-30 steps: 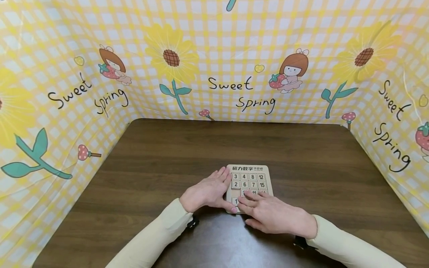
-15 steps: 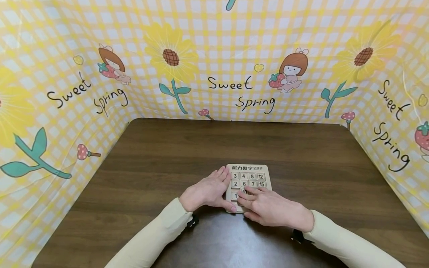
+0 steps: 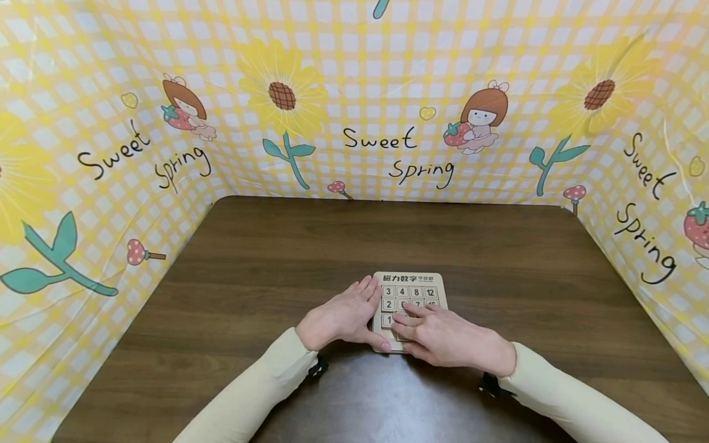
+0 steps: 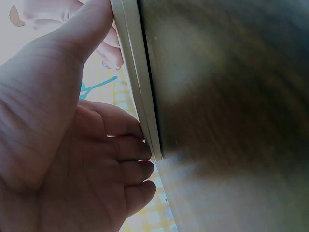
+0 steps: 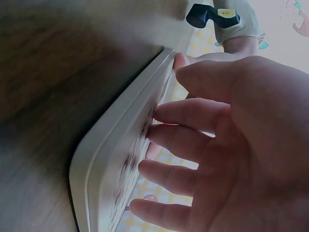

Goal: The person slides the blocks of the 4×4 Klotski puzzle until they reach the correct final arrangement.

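Observation:
A pale wooden sliding number puzzle lies flat on the table, printed with dark characters along its far edge. The upper two rows of number tiles are mostly visible. A "1" tile sits in the third row at left. Along the puzzle's left side rests my left hand, fingers extended on the edge and thumb at the near left corner. My right hand lies over the lower right part, its fingertips touching the tiles and hiding several. In the right wrist view, its fingers are fairly straight and spread.
A dark brown wooden table surrounds the puzzle. Behind and beside it hangs a yellow checked cloth with flowers, cartoon figures and lettering. Both wrists wear black straps, and light sleeves cover the arms.
The "1" tile has slid away from me, from the bottom row to the third row. My right hand has shifted slightly forward and left over the tiles. My left hand stays in place.

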A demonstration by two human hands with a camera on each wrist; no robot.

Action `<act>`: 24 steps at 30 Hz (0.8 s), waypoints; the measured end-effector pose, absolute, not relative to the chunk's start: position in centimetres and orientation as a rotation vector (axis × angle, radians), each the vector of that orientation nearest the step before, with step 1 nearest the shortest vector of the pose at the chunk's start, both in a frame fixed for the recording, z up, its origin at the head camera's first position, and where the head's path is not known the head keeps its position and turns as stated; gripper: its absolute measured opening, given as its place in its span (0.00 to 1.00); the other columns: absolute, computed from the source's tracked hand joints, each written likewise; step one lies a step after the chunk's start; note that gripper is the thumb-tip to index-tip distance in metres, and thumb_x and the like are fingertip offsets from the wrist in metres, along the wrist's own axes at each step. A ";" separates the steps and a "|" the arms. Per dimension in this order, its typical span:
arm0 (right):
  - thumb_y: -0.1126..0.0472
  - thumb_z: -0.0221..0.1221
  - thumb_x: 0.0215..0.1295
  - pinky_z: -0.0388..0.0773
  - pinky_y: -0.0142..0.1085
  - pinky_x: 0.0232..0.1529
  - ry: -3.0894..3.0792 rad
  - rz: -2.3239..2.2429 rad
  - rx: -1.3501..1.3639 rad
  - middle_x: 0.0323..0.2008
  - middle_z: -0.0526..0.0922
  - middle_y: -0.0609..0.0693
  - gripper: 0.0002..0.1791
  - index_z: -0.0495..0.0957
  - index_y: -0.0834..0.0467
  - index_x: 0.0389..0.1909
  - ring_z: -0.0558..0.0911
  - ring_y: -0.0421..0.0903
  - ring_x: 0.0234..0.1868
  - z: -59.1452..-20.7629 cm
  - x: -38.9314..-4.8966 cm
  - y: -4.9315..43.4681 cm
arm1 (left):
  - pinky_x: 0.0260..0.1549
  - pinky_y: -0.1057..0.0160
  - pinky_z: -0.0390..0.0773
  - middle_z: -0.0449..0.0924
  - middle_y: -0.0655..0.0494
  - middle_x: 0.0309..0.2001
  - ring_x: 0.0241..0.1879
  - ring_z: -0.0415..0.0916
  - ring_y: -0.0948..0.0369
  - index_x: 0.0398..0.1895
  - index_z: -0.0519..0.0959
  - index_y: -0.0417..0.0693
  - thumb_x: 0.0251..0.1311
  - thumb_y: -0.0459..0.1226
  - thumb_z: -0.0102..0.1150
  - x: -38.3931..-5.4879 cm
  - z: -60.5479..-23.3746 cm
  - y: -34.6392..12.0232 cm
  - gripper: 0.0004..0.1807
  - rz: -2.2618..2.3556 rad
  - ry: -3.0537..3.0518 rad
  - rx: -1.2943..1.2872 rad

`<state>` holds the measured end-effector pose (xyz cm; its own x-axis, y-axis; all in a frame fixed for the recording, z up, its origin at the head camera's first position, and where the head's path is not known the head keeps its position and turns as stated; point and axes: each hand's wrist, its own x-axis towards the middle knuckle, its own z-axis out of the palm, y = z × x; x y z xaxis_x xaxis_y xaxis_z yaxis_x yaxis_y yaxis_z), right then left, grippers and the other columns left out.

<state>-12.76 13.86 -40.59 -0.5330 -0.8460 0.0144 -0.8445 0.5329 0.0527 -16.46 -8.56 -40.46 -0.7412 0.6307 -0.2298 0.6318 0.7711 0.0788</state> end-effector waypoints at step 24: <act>0.51 0.57 0.69 0.74 0.52 0.63 -2.739 0.001 1.480 0.64 0.77 0.56 0.25 0.75 0.59 0.63 0.73 0.57 0.67 -40.0 -12.3 15.7 | 0.76 0.52 0.52 0.44 0.37 0.78 0.78 0.44 0.46 0.75 0.52 0.34 0.48 0.73 0.58 -16.5 -40.6 -8.7 0.65 -0.012 2.728 0.993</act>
<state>-12.26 15.69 -39.95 -0.5480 -0.8361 0.0252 -0.8361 0.5484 0.0127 -16.46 -8.67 -40.57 -0.7410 0.6326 -0.2251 0.6346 0.7694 0.0733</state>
